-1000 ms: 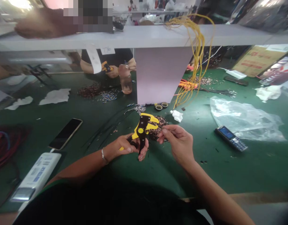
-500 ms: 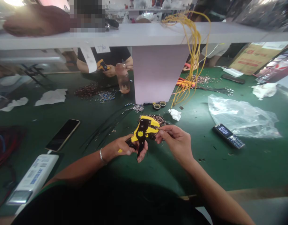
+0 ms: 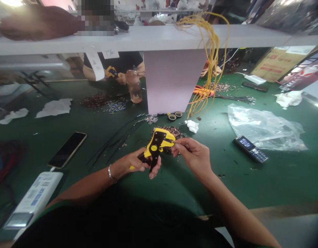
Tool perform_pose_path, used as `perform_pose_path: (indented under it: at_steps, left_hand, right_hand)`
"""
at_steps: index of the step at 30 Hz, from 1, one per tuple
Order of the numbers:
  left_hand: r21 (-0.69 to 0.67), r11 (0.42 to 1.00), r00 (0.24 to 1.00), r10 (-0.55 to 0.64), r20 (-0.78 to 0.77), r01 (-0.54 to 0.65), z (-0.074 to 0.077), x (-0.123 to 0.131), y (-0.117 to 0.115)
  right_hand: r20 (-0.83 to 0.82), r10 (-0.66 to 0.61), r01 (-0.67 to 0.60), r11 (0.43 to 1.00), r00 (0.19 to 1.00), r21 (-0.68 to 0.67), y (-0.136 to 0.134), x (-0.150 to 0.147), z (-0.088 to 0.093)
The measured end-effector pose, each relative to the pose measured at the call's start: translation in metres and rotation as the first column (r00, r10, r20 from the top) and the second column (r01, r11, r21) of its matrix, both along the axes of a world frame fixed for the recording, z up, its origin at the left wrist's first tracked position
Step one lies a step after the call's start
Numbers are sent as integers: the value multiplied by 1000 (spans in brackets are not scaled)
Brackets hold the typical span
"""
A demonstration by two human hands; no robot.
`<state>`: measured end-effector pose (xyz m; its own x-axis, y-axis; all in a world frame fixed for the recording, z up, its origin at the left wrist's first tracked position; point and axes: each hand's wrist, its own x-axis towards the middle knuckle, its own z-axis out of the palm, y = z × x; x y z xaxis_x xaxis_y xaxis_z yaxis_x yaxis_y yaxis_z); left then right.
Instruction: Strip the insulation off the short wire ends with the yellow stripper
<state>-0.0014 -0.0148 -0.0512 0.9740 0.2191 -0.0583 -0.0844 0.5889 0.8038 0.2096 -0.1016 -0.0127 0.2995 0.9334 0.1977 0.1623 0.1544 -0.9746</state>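
My left hand (image 3: pixel 142 162) is wrapped round the handles of a yellow and black wire stripper (image 3: pixel 157 144), whose jaws point right. At the jaws, my right hand (image 3: pixel 191 151) is closed in a pinch; what its fingertips hold is too small to make out. Behind the tool lies a pile of small copper-coloured pieces (image 3: pixel 175 131). Long black wires (image 3: pixel 115 137) with stripped ends lie to the left, near a small heap of silvery pieces (image 3: pixel 151 119).
A phone (image 3: pixel 68 150) and a white power strip (image 3: pixel 36 196) lie left; a keypad phone (image 3: pixel 250 148) and plastic bag (image 3: pixel 267 129) lie right. Yellow wires (image 3: pixel 214 51) hang from the shelf (image 3: pixel 159 39). Across the table, a person's hands hold a similar tool (image 3: pixel 112 72).
The whole view has shifted slightly, so things appear a little further left. My hands keep the same hold at the tool.
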Motion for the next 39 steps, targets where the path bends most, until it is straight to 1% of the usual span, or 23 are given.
perform_pose_path:
  at_steps: [2,13,20,26,35,39]
  left_hand:
    - [-11,1000,1000,2,1,-2,0,0,-1]
    - [26,999,999,44,-4,-44,3,-1,-3]
    - [26,997,997,72,-14,-71,2,0,-4]
    - [16,991,991,130,-32,-129,5,1,-10]
    - [40,982,980,185,-72,-182,5,2,-16]
    - [33,982,978,188,-87,-185,7,2,-19]
  right_hand:
    - [0,-2,2,1000,1000,1,0,0,0]
    - [-40,-8,7,1000,999,-10,2,1,2]
    - [-129,-25,18,998,991,-56,5,0,-2]
    - [-176,-22,15,999,984,-42,6,2,-2]
    - [-178,9,-17,999,984,-42,9,5,-3]
    - [-156,28,-35,999,987,-42,8,7,-1]
